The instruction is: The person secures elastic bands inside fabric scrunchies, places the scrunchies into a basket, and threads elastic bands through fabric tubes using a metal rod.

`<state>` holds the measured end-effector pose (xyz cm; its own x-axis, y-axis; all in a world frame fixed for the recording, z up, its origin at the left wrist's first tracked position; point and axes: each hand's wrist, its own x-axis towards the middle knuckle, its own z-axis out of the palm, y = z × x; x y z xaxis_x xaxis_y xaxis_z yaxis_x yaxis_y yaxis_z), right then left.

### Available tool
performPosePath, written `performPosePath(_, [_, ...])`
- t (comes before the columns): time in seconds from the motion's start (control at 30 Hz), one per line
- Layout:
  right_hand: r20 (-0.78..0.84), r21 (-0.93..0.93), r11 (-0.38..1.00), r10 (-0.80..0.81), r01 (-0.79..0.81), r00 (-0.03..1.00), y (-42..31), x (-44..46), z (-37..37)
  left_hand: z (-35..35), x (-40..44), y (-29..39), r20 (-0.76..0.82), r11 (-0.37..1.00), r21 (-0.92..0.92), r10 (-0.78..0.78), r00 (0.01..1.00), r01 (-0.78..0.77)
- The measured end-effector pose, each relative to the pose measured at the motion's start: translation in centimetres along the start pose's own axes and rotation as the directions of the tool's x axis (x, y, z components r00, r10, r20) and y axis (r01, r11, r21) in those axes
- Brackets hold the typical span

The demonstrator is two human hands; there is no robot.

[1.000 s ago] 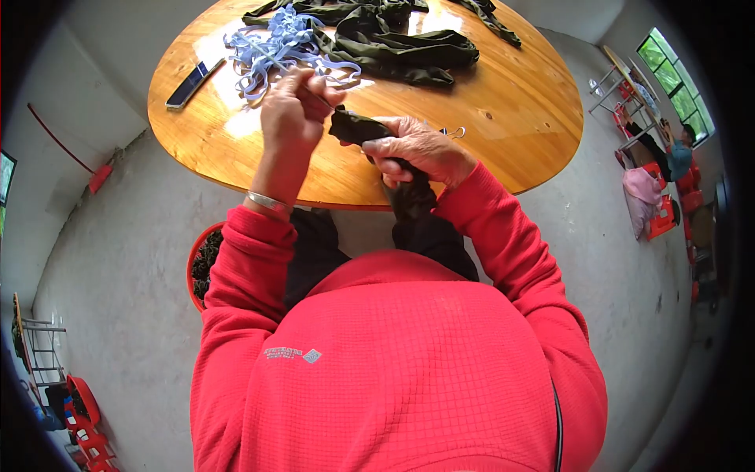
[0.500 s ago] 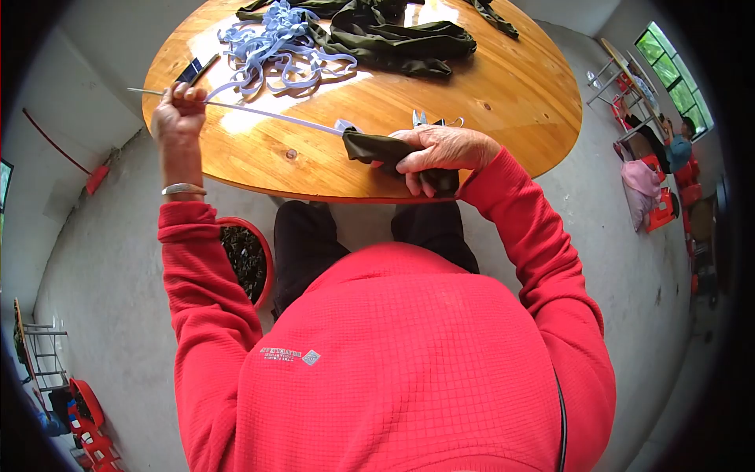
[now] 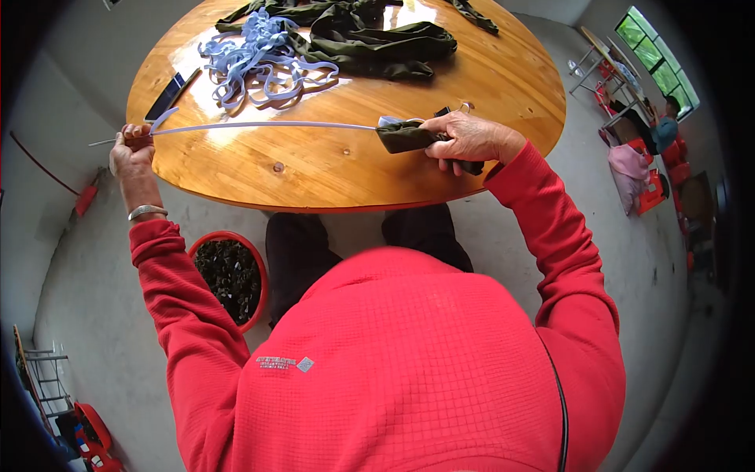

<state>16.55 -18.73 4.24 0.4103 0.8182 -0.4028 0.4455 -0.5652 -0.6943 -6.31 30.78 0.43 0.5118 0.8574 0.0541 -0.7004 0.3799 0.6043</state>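
My left hand (image 3: 132, 153) is closed in a pinch at the table's left edge, gripping a thin metal rod (image 3: 102, 143) and the end of a pale lilac elastic band (image 3: 267, 124). This band runs taut across to a dark green fabric strip (image 3: 403, 137), where it enters the near end. My right hand (image 3: 476, 138) is closed around that fabric, thumb on top and fingers underneath. A small dark object with a metal loop (image 3: 465, 107) lies just behind the right hand, partly hidden.
On the wooden table (image 3: 330, 177) lie a tangle of lilac elastic bands (image 3: 259, 59), dark green cloth (image 3: 377, 43) and a phone (image 3: 167, 96). Below its left edge, a red tub of dark scraps (image 3: 228, 279) stands on the floor. Another person (image 3: 664, 130) sits far right.
My left hand has moved left and slightly nearer me, drawing the elastic out longer. My right hand, still on the fabric, has shifted right. The whole view has swung a little.
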Motion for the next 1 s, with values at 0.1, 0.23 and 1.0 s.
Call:
performPosePath(0.1, [-0.055, -0.062, 0.998, -0.016, 0.012, 0.998, 1.1, -0.3, -0.9, 0.7, 0.3, -0.3, 0.084, 1.000, 0.003, -0.003, 0.996, 0.002])
performPosePath(0.23, [-0.175, -0.148, 0.985, 0.066, -0.092, 0.982, -0.7, -2.3, -2.3, 3.5, 2.7, -0.6, 0.116, 0.999, -0.031, -0.021, 0.993, 0.025])
performPosePath(1.0, [0.127, 0.443, 0.872, -0.293, 0.210, 0.948, -5.6, 6.0, 4.4, 3.7, -4.2, -17.3, -0.068, 0.906, 0.202, -0.365, 0.928, 0.372])
